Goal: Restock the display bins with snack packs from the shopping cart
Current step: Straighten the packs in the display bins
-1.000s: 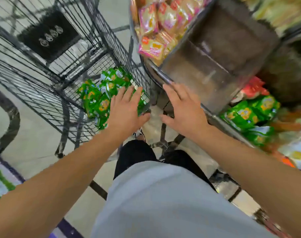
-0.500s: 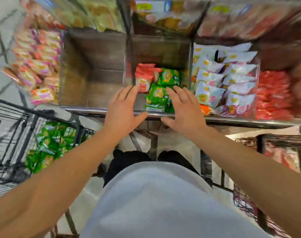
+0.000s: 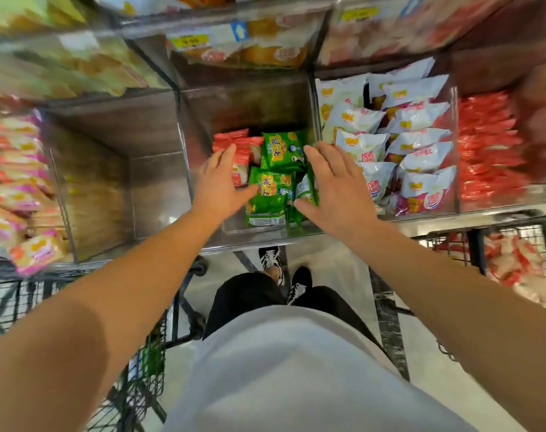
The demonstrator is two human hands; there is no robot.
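Two hands over the middle bin (image 3: 203,126), neither gripping anything. Left hand (image 3: 217,185) is flat, fingers straight and slightly spread, fingertips over the red packs (image 3: 234,145), thumb touching the edge of a green snack pack (image 3: 270,194). Right hand (image 3: 334,185) is also spread and relaxed — thumb side rests against an on-edge green pack at the right of the pile; no curl around it that I can see.

Green packs sit in the front half of that bin, another one (image 3: 281,149) behind, just beside the red ones. Rest of the bin floor is bare metal.

Bin to the right holds white packs (image 3: 390,145); the one to the left (image 3: 109,182) shows steel walls. Pink packs (image 3: 13,182) further left, blurred.

Shopping cart (image 3: 147,369) is at lower left by the person's leg — green visible through the wire. A second wire basket (image 3: 515,263) at right holds red-and-white packs.
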